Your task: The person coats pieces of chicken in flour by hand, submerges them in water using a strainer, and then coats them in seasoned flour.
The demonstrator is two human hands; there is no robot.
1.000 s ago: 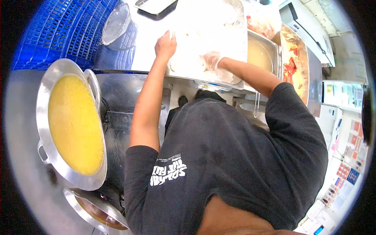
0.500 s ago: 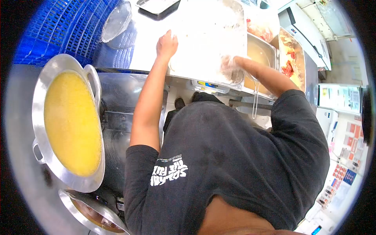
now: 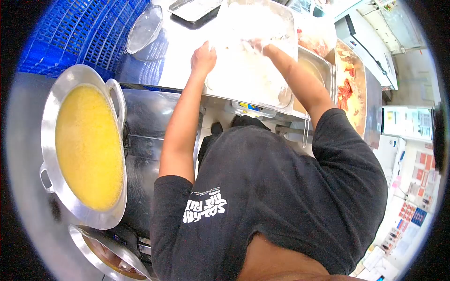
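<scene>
My workplace, seen from above: a steel counter [image 3: 140, 72], glaring white under the light, bears a shallow, round-cornered metal tray [image 3: 248, 101] directly before me. Loose white powder [image 3: 255, 77] lies in the tray, piled unevenly and partly lost in the glare. My left hand [image 3: 203, 58] is at the tray's left edge, fingers curled inward; whether it grips the rim I cannot tell. My right hand [image 3: 258, 47] is among the powder, whitened and blurred; I cannot tell whether it holds anything.

Right of the tray: a rectangular metal container [image 3: 332, 77] of pale, cloudy liquid, a clear bag [image 3: 316, 40] with reddish contents, and a bin of yellowish matter [image 3: 358, 100] topped with glossy red pieces. Beyond the counter's left end: slotted blue plastic crates [image 3: 86, 33], with a round sieve [image 3: 144, 30] beside them. Nearer, at left: a wide, flared metal pan [image 3: 49, 140] of opaque yellow liquid, fine bubbles edging it. Paper sheets [image 3: 423, 173] cover the far-right wall.
</scene>
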